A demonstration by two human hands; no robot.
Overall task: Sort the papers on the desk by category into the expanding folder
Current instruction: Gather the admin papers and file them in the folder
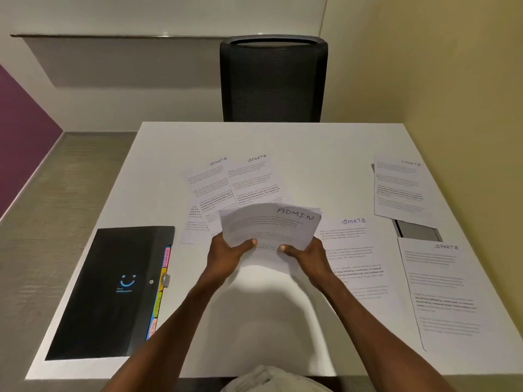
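From my head camera, I have a small stack of ADMIN papers [270, 230] lifted above the desk [283, 140], my left hand [226, 254] and right hand [307, 257] each gripping its near edge, thumbs curled over the top sheet and the other fingers hidden underneath. The stack bows upward between my hands, and the top page reads ADMIN in handwriting. I judge that I am in the gathering step: one category is collected and squared up, not yet filed. The expanding folder [113, 287] lies flat and shut at my left, near the desk's edge, its coloured tabs [160, 295] showing along its right side. The next move calls for opening that folder, finding the matching tab (the lettering is too small for me to read here) and sliding the stack in without bending it. That may need one hand freed, leaving the papers pinched in the other. Sheets marked SPORTS are spread around: an overlapping group [235, 185] just beyond my hands, one page [353, 250] partly under my right wrist, another [441, 292] at the near right and one [399, 188] at the far right, lying over a dark flat object I cannot identify. A black chair [273, 80] stands across the desk. Nothing lies between my hands and the folder.
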